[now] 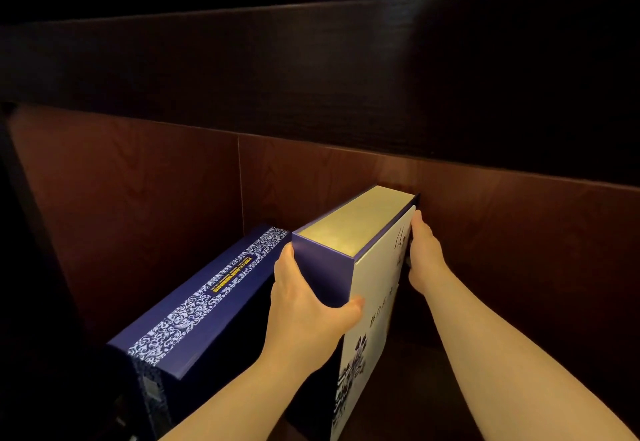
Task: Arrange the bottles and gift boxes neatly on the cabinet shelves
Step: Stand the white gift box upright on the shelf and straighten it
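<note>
A: Head view: where is the gift box sitting relative to the fingers?

B: The gold-topped gift box (356, 222) is standing on edge between both hands. The left hand (304, 302) is gripping its near blue end, thumb wrapping onto the white face, fingers curling round the far side. The right hand (424, 253) is pressing against the white face near the back corner; its fingertips are hiding behind the box edge, so I cannot tell how far they are curling.

A: And what is the cabinet holding?

B: The cabinet shelf (485, 267), with its reddish-brown back panel, is holding that box and, just beside it on the left, a blue patterned gift box (194, 309), also standing on edge.

A: How is the held box looking?

B: It is showing a gold top, blue end and white side bearing dark floral print and writing.
</note>
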Available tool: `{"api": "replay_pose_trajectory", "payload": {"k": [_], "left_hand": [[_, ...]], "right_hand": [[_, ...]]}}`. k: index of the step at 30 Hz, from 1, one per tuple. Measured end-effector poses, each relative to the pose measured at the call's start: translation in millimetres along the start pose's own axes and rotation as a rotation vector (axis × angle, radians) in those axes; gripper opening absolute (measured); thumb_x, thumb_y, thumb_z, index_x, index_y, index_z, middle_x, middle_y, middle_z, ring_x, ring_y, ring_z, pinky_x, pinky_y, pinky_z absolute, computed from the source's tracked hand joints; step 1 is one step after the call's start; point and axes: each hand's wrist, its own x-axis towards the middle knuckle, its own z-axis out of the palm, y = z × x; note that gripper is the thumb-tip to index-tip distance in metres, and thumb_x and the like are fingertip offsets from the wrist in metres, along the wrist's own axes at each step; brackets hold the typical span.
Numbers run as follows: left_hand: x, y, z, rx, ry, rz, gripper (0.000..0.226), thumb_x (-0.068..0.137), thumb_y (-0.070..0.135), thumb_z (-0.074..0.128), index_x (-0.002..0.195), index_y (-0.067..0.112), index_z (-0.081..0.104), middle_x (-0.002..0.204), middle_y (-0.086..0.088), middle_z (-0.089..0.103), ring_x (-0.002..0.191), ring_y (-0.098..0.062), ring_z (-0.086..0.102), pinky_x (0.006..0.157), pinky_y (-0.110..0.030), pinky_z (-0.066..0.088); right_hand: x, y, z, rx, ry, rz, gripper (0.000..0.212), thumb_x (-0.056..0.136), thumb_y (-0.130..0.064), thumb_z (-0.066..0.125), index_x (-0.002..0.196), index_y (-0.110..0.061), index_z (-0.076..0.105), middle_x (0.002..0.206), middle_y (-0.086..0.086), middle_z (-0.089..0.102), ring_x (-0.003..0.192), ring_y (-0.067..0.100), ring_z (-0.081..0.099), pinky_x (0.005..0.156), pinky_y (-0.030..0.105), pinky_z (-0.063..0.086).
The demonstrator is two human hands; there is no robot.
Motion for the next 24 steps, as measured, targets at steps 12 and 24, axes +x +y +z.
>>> {"api": "replay_pose_trajectory", "payload": {"k": [12,24], "left_hand": [[3,-4,4,-0.142,-0.097,0.020,0.136,0.060,0.055,0.084,0.161,0.037,-0.005,0.151,0.027,0.018,0.136,0.010,0.017,0.105,-0.019,0.021],[23,-22,-10,-0.323,-0.216,-0.007,0.082,0.066,0.051,0.081,0.141,0.048,0.048,0.144,0.019,0.055,0.134,-0.002,0.049,0.112,-0.042,0.043]], "right_hand": [[-16,-1,-42,0.042,0.051,-0.070,0.038,0.093,-0.063,0.044,0.117,-0.035,0.052,0.099,-0.013,0.060,0.087,0.006,0.051,0.078,0.041,0.037],[-78,3,-118,-0.003,0.112,-0.143,0.019,0.092,-0.060,0.051,0.093,-0.042,0.058,0.093,-0.025,0.053,0.091,0.005,0.045,0.090,0.038,0.032]]}}
